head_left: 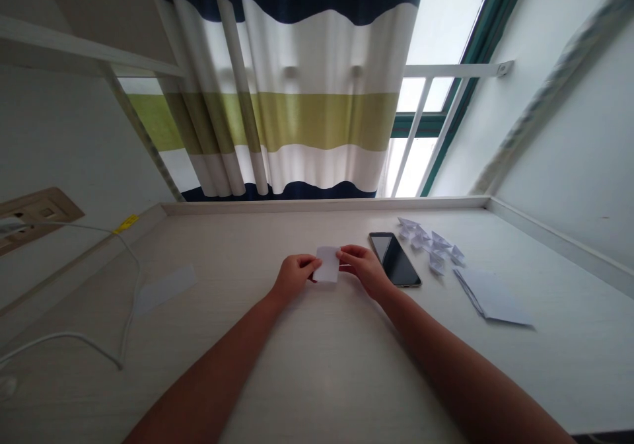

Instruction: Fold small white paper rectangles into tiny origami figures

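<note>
Two bare arms reach up from the bottom of the view, the left arm (208, 378) and the right arm (446, 371). They rest over a pale wood tabletop (321, 378). The left hand (293, 277) and the right hand (364, 271) are close together. Between them is a small white paper piece (327, 263), held up a little above the tabletop. Each grip is pressed together, pinching one side of the paper, so the left hand has the left edge and the right hand has the right edge.

Just right of the right hand lies a black phone with a shiny screen (395, 259). Past it sits a little pile of folded white paper boats (428, 242). Nearer the right side is a stack of white paper sheets (490, 296). On the left, a long white paper strip (166, 290) lies flat, near a thin white cable (127, 328) that curves over the tabletop. A beige wall socket plate (42, 213) is on the left wall. Behind the tabletop hangs a striped navy, white and green curtain (297, 120), beside a bright window with a green frame (430, 123).
</note>
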The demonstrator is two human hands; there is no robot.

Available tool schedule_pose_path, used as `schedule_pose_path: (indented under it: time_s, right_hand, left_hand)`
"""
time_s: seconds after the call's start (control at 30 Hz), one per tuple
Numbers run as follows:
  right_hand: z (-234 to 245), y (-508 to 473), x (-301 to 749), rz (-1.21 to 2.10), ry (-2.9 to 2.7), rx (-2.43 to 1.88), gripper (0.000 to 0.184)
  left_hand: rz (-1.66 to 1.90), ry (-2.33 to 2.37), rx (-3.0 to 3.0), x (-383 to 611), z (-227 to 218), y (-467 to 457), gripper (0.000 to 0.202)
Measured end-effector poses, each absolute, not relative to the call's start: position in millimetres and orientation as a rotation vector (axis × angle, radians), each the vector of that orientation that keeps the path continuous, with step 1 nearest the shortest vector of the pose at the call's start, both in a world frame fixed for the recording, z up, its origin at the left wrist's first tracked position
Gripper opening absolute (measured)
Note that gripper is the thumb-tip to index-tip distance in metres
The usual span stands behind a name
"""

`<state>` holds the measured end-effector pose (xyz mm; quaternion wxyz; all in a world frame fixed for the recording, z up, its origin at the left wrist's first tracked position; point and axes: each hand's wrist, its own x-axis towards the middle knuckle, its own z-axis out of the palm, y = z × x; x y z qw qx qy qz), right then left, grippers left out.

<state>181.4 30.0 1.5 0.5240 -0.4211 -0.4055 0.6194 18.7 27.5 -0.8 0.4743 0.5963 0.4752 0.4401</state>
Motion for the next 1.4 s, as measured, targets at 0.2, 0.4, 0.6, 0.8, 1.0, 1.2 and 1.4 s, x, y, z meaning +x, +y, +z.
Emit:
schedule_pose_path:
  time_s: [0.2,0.4,0.6,0.8,1.0,1.2,1.4]
  right_hand:
    - [5.3,29.2,182.9,1.446,-0.955,-0.992,0.019]
    - [4.5,26.7,181.2,1.538,-1.024,-1.070,0.020]
    - [-2.0,29.5,178.3,1.455,-1.079,-1.116,0.020]
    - [0.9,26.8,177.8,1.511,-1.132,-1.149,0.019]
    - [4.0,24.7,176.3,1.524,-1.124,-1.134,0.015]
    - [3.6,25.2,175.7,1.508,-1.153,-1.136,0.017]
    - [4.0,25.0,175.8,1.501,-1.186,-1.139,0.018]
  left_hand:
    - [1.072,1.150,1.463,19.7,-0.8,26.2,0.023]
    - [1.142,1.178,1.436,15.9,-7.9,31.8,0.023]
    - [1.185,1.183,1.472,13.3,-14.0,36.6,0.026]
    - [1.261,1.193,1.469,12.3,-10.6,34.9,0.026]
    - [1.305,1.242,1.490,12.3,-11.3,34.6,0.026]
    - [1.342,1.242,1.444,13.2,-10.6,33.6,0.027]
    - [1.344,1.226,1.400,13.8,-13.0,34.4,0.027]
